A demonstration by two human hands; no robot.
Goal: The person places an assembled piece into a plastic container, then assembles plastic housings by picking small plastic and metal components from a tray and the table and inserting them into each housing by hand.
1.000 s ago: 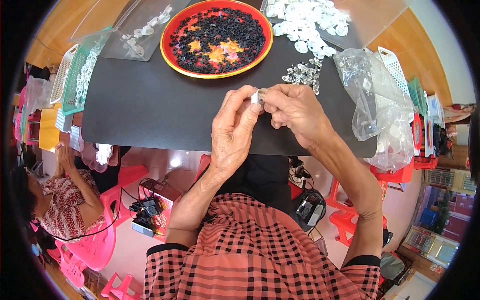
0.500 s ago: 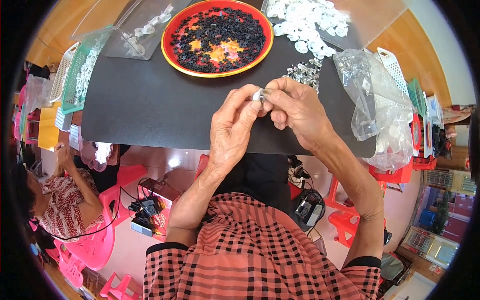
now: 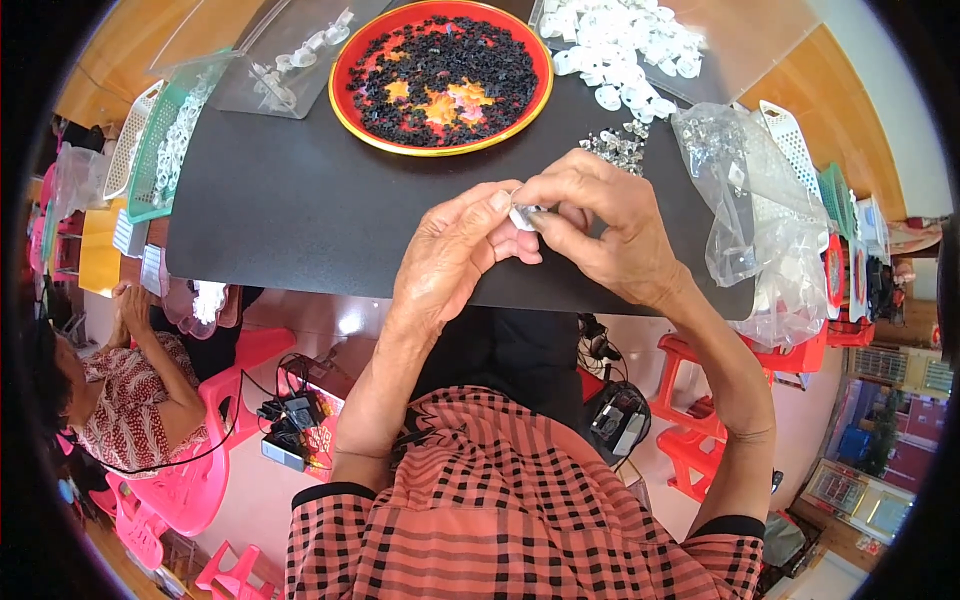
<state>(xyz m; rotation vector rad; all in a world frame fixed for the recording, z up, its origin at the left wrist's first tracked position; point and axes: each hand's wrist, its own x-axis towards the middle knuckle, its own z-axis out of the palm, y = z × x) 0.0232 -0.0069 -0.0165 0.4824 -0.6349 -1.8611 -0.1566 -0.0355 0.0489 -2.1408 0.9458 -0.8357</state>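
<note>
head view: the small white part (image 3: 524, 215) sat pinched between both hands, just above the near edge of the black desk (image 3: 300, 210). the likeliest slip, as i judged it, was the part popping out of the pinch: it was tiny and mostly hidden by fingertips, so a little uneven pressure could have flicked it off the desk edge toward the floor, where it would be hard to find. a second risk was a forearm swinging outward and catching the crumpled clear plastic bag (image 3: 760, 200) at the right, or nudging the loose heap of small clear pieces (image 3: 618, 145) just beyond the knuckles.

the left hand (image 3: 450, 255) came up from the lower edge with the wrist bent inward, its fingers curled and pressed together, thumb and forefinger closed on the part's left side. the right hand (image 3: 600, 225) arched over from the right, wrist raised, its fingers bunched and pinching the same part from above and the right. the two hands touched at the fingertips.

farther back on the desk lay a red round tray (image 3: 350, 90) filled with small black pieces, and a spread of white discs (image 3: 620, 40) lay beside it.
</note>
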